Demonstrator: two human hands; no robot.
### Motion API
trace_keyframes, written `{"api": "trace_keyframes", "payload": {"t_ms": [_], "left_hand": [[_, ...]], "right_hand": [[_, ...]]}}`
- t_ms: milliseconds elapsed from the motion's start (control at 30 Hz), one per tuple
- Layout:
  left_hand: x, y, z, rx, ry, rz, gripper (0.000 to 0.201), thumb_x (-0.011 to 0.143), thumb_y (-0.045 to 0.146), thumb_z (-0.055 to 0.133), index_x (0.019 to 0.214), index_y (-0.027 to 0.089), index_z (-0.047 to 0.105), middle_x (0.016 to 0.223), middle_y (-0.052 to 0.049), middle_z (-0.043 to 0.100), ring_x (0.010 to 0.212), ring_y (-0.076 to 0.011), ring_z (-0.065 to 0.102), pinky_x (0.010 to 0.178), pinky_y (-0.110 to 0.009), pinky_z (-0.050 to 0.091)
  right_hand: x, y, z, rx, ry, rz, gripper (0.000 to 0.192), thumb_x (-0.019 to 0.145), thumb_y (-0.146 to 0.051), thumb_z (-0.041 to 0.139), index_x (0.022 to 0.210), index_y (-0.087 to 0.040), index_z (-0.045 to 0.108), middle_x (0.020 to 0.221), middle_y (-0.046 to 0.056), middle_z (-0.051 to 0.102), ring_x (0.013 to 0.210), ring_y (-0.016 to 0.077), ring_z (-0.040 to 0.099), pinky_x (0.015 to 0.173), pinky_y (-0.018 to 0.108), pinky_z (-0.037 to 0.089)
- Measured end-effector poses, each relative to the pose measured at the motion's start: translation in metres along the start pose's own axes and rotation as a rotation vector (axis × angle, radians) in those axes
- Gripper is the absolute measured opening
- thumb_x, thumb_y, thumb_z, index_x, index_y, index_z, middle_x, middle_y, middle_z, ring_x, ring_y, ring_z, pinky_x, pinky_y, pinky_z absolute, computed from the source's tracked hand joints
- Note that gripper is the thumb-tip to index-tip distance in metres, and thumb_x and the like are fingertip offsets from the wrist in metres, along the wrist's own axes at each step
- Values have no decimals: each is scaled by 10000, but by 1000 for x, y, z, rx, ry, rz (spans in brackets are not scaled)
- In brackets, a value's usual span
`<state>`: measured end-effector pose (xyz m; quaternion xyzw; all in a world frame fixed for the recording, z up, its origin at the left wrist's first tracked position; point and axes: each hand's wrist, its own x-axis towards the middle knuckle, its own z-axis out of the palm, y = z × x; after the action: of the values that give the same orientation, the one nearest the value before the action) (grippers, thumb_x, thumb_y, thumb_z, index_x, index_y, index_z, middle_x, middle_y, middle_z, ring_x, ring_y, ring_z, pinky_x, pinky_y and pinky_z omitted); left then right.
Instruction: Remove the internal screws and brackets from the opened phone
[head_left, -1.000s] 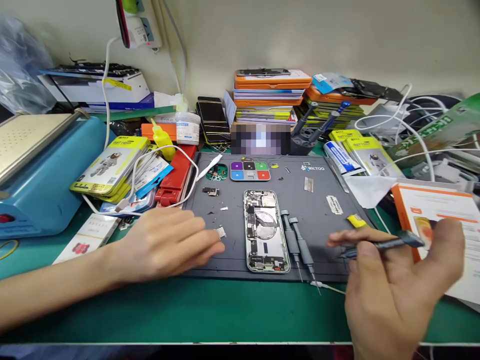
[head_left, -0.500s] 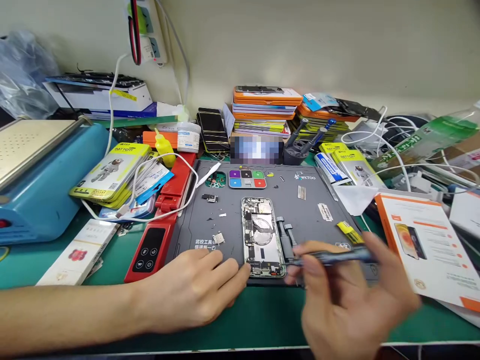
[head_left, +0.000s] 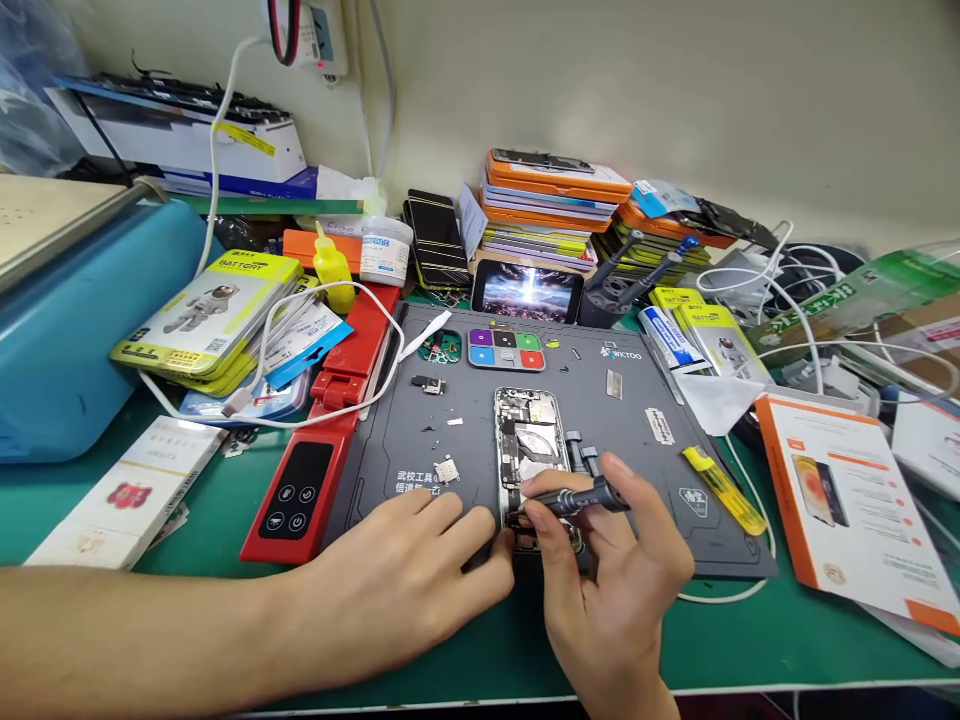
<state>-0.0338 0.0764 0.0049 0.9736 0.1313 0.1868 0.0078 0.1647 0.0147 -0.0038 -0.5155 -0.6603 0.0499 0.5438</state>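
An opened phone (head_left: 529, 445) with its insides showing lies on a grey work mat (head_left: 637, 430). My right hand (head_left: 611, 585) grips a dark screwdriver (head_left: 577, 496), whose tip rests on the phone's lower end. My left hand (head_left: 409, 580) lies flat on the mat's front edge, its fingertips against the phone's lower left corner. Two more screwdrivers (head_left: 580, 455) lie just right of the phone. A small metal part (head_left: 448, 470) sits on the mat above my left fingers.
A red device (head_left: 300, 495) lies left of the mat, a yellow tool (head_left: 724, 490) and an orange-edged box (head_left: 847, 500) to the right. A lit phone (head_left: 528, 290), stacked boxes (head_left: 551, 205) and white cables (head_left: 787, 290) crowd the back. A blue machine (head_left: 82, 330) stands far left.
My right hand has swung in from the right with the screwdriver and set its tip on the phone's lower end. My left hand has slid to the phone's lower left corner.
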Motion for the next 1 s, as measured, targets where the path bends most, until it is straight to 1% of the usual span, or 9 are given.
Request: {"api": "trace_keyframes", "payload": {"t_ms": [267, 400, 467, 567, 667, 733, 833, 900, 1000], "left_hand": [[-3, 0, 6, -3, 18, 10, 186, 1052, 157, 639, 1237, 164, 653, 928, -28, 622, 750, -230, 561, 605, -396, 467], [-3, 0, 8, -22, 42, 4, 150, 1045, 165, 657, 1193, 176, 642, 931, -27, 619, 761, -234, 558, 612, -398, 466], [-3, 1, 9, -30, 50, 4, 136, 1044, 159, 659, 1176, 181, 634, 920, -23, 614, 748, -232, 544, 613, -398, 461], [-3, 1, 9, -45, 58, -2, 88, 1053, 153, 646, 1125, 196, 619, 923, -24, 621, 747, -229, 537, 623, -393, 452], [-3, 1, 8, -43, 44, -6, 77, 1073, 169, 625, 1147, 188, 621, 958, -34, 645, 768, -232, 551, 633, -398, 447], [-3, 2, 8, -47, 43, -6, 92, 1073, 164, 620, 1165, 177, 625, 962, -35, 649, 767, -232, 551, 634, -400, 441], [-2, 2, 8, -60, 43, -12, 85, 1062, 141, 619, 1139, 176, 631, 947, -31, 644, 763, -227, 547, 647, -395, 440], [-2, 3, 8, -58, 49, -13, 72, 1050, 125, 622, 1096, 180, 630, 920, -25, 633, 753, -223, 539, 649, -391, 432], [0, 5, 7, -56, 65, -18, 61, 1025, 121, 644, 1052, 174, 629, 881, -13, 622, 716, -212, 519, 631, -389, 413]], "right_hand": [[2, 1, -2, -41, -35, -35, 678, 985, 10, 641, 1574, -255, 432, 1038, 38, 755, 889, 167, 823, 806, 308, 724], [-7, 3, -7, -107, -85, -125, 768, 948, 53, 607, 1639, -197, 386, 1198, 131, 766, 1098, 236, 823, 925, 420, 724], [-8, 4, -9, -126, -98, -179, 797, 927, 65, 603, 1655, -169, 377, 1265, 165, 750, 1176, 258, 799, 928, 445, 725], [-4, 4, -8, -151, -106, -262, 753, 915, 42, 665, 1607, -161, 448, 1193, 133, 779, 1071, 224, 804, 863, 395, 731], [2, 0, -7, -208, -108, -299, 705, 904, 49, 698, 1549, -165, 509, 1088, 87, 814, 947, 180, 803, 804, 319, 714], [4, -3, -8, -232, -116, -305, 718, 903, 62, 661, 1567, -155, 496, 1123, 97, 825, 982, 182, 815, 808, 307, 712], [1, -4, -11, -251, -125, -268, 738, 916, 30, 582, 1617, -154, 445, 1253, 140, 809, 1121, 224, 822, 886, 383, 727], [-2, -2, -13, -254, -116, -273, 715, 907, 8, 612, 1590, -157, 481, 1288, 164, 795, 1158, 246, 818, 900, 405, 730], [-5, 4, -11, -257, -82, -311, 724, 865, 43, 658, 1553, -148, 540, 1293, 174, 791, 1157, 237, 819, 900, 355, 722]]}}
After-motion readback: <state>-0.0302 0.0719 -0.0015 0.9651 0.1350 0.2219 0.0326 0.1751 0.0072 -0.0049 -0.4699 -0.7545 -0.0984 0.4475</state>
